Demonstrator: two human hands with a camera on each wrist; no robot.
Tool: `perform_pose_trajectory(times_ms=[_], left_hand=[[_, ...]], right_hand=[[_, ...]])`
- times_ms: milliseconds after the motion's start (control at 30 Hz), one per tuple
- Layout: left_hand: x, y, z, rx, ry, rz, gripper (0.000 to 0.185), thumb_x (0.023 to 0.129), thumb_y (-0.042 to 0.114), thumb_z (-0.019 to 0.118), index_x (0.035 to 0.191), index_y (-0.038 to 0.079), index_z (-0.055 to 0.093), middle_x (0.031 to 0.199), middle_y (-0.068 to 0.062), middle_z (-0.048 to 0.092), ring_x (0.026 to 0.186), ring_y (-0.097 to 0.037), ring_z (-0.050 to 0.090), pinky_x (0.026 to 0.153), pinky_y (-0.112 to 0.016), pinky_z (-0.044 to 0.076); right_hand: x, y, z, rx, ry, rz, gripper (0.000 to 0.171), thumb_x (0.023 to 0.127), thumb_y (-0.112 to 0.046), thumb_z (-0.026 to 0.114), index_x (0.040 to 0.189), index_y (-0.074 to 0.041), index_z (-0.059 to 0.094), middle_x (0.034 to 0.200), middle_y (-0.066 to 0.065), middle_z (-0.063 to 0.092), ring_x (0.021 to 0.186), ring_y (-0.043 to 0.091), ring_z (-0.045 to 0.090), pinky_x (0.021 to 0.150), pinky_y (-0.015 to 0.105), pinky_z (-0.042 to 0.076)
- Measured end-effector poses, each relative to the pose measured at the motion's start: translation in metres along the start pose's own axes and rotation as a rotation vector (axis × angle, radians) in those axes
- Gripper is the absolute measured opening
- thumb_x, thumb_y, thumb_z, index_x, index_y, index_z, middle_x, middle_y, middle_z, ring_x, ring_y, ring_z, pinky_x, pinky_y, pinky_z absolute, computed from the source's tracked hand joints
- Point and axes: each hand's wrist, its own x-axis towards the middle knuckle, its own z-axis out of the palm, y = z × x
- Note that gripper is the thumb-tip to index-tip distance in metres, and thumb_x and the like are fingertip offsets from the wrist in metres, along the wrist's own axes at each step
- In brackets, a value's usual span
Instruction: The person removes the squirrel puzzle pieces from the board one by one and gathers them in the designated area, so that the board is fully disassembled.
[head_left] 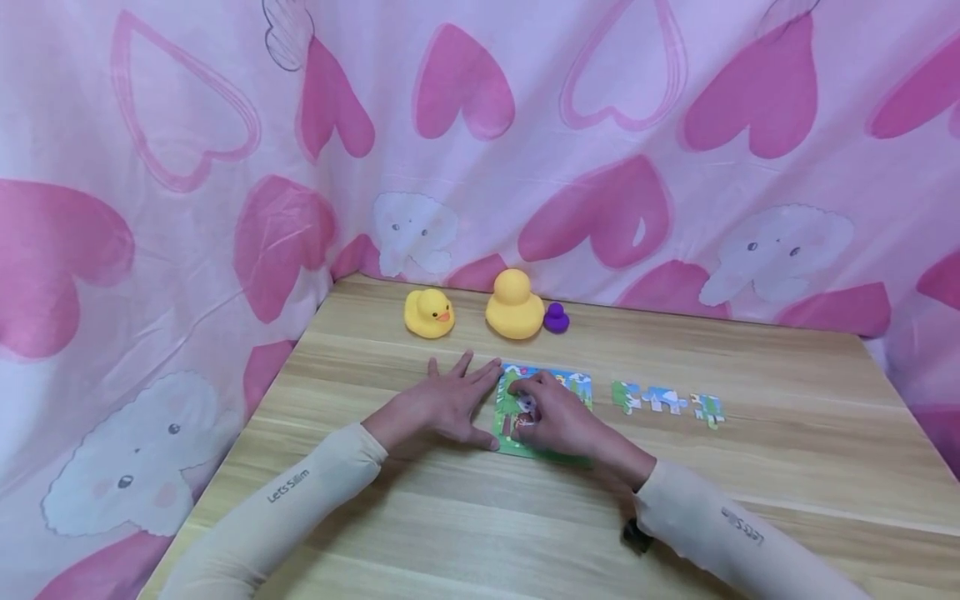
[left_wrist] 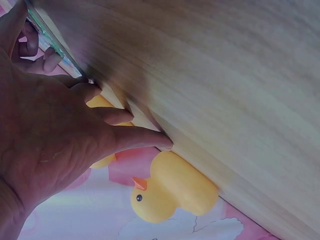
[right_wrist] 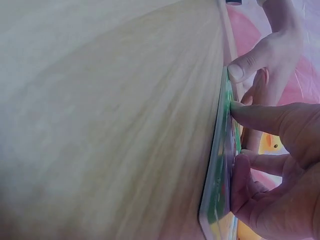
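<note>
A colourful jigsaw puzzle (head_left: pixel 582 390) in a flat board lies in the middle of the table. My left hand (head_left: pixel 450 406) is spread at its left side, with thumb and fingertips at the edge. Over the puzzle, my right hand (head_left: pixel 564 418) has bent fingers, and thumb and index finger touch its surface some way apart. The right wrist view shows the puzzle's green edge (right_wrist: pixel 218 192) side-on beneath these fingers. Whether a piece is pinched there is hidden. Three loose puzzle pieces (head_left: pixel 663 400) lie in a row to the right.
Behind the puzzle stand a small yellow duck (head_left: pixel 429 314), a larger yellow duck (head_left: pixel 514 307) and a tiny purple duck (head_left: pixel 556 318). A black object (head_left: pixel 637 536) shows by the right sleeve. Pink heart-patterned cloth (head_left: pixel 465 83) hangs along the back and left of the wooden table (head_left: pixel 420 533).
</note>
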Motion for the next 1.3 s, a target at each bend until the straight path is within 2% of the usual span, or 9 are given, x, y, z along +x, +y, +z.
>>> perform_pose_trajectory(times_ms=[133,233,500,733,1000,1300], left_hand=[[0.000,0.000,0.000,-0.010,0.006,0.000,0.123,0.083,0.082,0.066,0.172,0.026,0.004,0.181,0.009,0.001,0.167,-0.039,-0.004,0.119,-0.087,0.005],[0.000,0.000,-0.001,-0.020,0.006,-0.002,0.123,0.083,0.082,0.067,0.172,0.026,0.004,0.181,0.010,0.001,0.167,-0.039,-0.005,0.119,-0.086,0.004],[0.002,0.002,-0.001,-0.008,0.012,0.015,0.123,0.083,0.083,0.066,0.172,0.026,0.004,0.180,0.010,-0.002,0.167,-0.040,-0.004,0.119,-0.087,0.005],[0.002,0.002,-0.001,0.002,0.007,0.004,0.123,0.083,0.084,0.066,0.172,0.027,0.003,0.180,0.010,-0.002,0.166,-0.040,-0.005,0.118,-0.087,0.006],[0.000,0.001,-0.001,-0.003,0.003,-0.002,0.123,0.083,0.083,0.066,0.172,0.026,0.003,0.180,0.010,-0.002,0.167,-0.039,-0.005,0.119,-0.086,0.005],[-0.001,0.000,0.000,-0.014,-0.001,-0.006,0.123,0.083,0.083,0.066,0.172,0.027,0.003,0.180,0.011,-0.002,0.167,-0.039,-0.006,0.119,-0.086,0.004]], right_hand=[[0.001,0.001,-0.002,0.004,0.011,0.000,0.062,0.085,-0.032,0.090,0.140,-0.021,0.065,0.128,0.009,0.060,0.091,0.016,0.058,0.082,0.035,0.052],[0.002,0.004,-0.002,0.007,0.020,-0.016,0.059,0.085,-0.033,0.090,0.138,-0.022,0.067,0.124,0.008,0.060,0.089,0.016,0.058,0.079,0.032,0.050],[0.002,0.009,-0.005,0.015,0.055,-0.047,0.053,0.083,-0.026,0.092,0.132,-0.022,0.071,0.120,0.005,0.064,0.098,0.018,0.060,0.088,0.039,0.054],[0.005,0.010,-0.012,0.039,-0.017,-0.052,0.053,0.087,-0.020,0.088,0.136,-0.020,0.068,0.116,0.006,0.061,0.095,0.018,0.057,0.080,0.033,0.052],[0.011,0.010,-0.019,0.015,-0.090,-0.078,0.050,0.088,-0.021,0.087,0.134,-0.018,0.069,0.118,0.004,0.064,0.100,0.017,0.059,0.088,0.035,0.055],[0.011,0.014,-0.015,0.060,-0.064,-0.053,0.046,0.090,-0.020,0.085,0.133,-0.022,0.070,0.113,0.002,0.063,0.097,0.017,0.058,0.081,0.032,0.052]])
